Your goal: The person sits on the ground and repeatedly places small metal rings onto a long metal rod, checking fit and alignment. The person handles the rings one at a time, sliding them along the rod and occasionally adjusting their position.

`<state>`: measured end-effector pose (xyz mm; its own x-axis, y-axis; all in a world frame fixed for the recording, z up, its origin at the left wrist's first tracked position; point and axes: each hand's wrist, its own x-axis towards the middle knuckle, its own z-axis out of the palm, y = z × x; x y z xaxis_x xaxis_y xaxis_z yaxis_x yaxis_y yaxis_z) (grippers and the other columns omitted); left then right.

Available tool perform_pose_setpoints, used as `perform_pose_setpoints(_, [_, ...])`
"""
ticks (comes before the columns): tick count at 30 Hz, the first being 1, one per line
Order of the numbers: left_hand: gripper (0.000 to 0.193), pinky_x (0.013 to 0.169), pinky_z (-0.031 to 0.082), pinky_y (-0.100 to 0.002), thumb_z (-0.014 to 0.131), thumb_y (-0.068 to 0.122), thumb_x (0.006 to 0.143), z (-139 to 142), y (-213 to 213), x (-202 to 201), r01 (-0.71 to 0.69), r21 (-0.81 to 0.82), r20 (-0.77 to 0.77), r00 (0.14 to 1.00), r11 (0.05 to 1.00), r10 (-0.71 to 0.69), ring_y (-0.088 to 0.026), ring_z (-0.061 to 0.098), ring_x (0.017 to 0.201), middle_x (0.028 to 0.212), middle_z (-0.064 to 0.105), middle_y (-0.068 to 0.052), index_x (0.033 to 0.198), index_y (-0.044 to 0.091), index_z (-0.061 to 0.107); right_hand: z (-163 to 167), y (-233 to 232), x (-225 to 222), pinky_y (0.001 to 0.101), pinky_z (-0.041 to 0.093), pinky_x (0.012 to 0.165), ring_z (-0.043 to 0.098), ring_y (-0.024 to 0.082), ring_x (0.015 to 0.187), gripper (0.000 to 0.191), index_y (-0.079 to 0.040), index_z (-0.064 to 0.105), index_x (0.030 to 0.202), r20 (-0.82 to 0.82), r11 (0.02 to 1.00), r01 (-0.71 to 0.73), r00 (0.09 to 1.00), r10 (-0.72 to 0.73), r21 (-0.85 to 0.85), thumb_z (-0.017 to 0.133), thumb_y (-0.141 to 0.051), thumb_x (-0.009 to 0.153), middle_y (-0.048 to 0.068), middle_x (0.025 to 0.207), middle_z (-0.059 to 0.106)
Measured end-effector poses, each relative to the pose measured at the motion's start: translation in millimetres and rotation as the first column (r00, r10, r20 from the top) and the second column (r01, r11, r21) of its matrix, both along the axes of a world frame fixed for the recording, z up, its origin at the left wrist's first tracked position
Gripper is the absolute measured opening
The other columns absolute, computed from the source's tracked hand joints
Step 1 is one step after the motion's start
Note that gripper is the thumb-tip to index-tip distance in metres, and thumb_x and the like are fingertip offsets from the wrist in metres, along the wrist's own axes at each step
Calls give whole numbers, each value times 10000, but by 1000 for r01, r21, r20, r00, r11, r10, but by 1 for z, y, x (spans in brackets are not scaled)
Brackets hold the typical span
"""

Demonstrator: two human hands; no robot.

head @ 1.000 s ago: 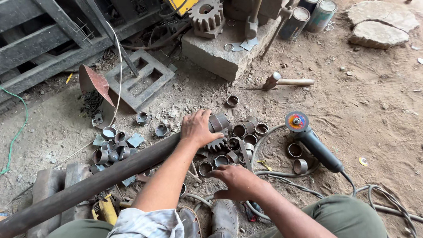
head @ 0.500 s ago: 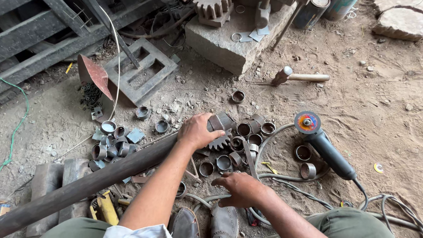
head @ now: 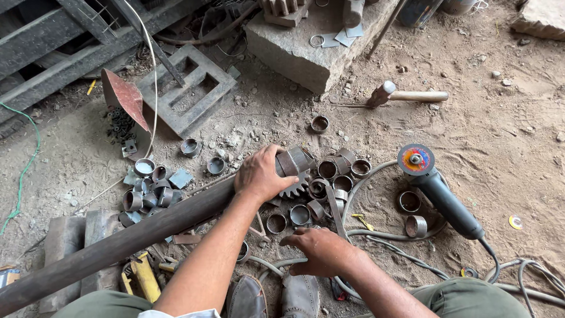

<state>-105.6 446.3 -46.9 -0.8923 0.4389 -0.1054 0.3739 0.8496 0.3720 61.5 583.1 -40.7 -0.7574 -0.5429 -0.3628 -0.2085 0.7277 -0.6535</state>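
Single head-worn view, steeply downward, close over the dirt floor (head: 500,147).

Pipe rings (head: 322,176) crowd the middle; bare dirt (head: 494,141) right

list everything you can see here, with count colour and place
steel pipe: one, dark rusty, lying from lower left toward centre
pipe rings: many, grey, scattered on the dirt around the pipe's end
gear: one, grey, beside the pipe's end
angle grinder: one, dark with orange disc, right of the rings
hammer: one, wooden handle, upper right
stone block: one, grey, top centre
metal frame: one, grey, upper left
cables: several, grey, lower right
left hand: gripping the pipe's end
right hand: low over the rings, palm down
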Motion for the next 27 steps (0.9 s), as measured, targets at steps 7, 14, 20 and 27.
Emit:
perform_pose_setpoints(7, [795, 896, 555, -387, 856, 596, 688, -1, 1, -4, -21, -27, 124, 992, 999, 25, -222, 686, 985, 1106, 719, -56, 1309, 171, 600, 2, 0, -4, 491, 515, 978, 651, 344, 1136, 687, -154, 573, 1401, 31, 999, -20, 999, 19, 27, 793, -448, 820, 130, 1234, 656])
perform_pose_setpoints(14, [769, 928, 543, -426, 851, 594, 707, 7, 5, -7, -34, -32, 190, 981, 999, 39, -226, 679, 1029, 1140, 713, -66, 1307, 178, 610, 2, 7, -5, 488, 518, 981, 653, 347, 1136, 689, -153, 579, 1397, 28, 1000, -7, 1000, 7, 10, 790, -454, 815, 133, 1239, 661])
perform_pose_setpoints(20, [695, 932, 556, -451, 813, 595, 741, 10, 6, -12, -36, -49, 273, 961, 998, 48, -235, 694, 1035, 1127, 714, -84, 1279, 190, 640, 0, 11, -7, 496, 517, 974, 656, 357, 1121, 686, -152, 578, 1396, 31, 1000, -9, 999, 8, 4, 786, -467, 823, 142, 1221, 660])
perform_pose_setpoints(27, [926, 952, 508, -481, 921, 580, 603, 9, 7, -14, 23, -16, 138, 990, 1000, -20, -274, 624, 1124, 1236, 629, -103, 1334, 178, 518, 1, 12, -10, 481, 527, 983, 666, 345, 1115, 691, -147, 580, 1398, 49, 1000, -11, 999, 10, 12, 791, -459, 818, 138, 1225, 664])
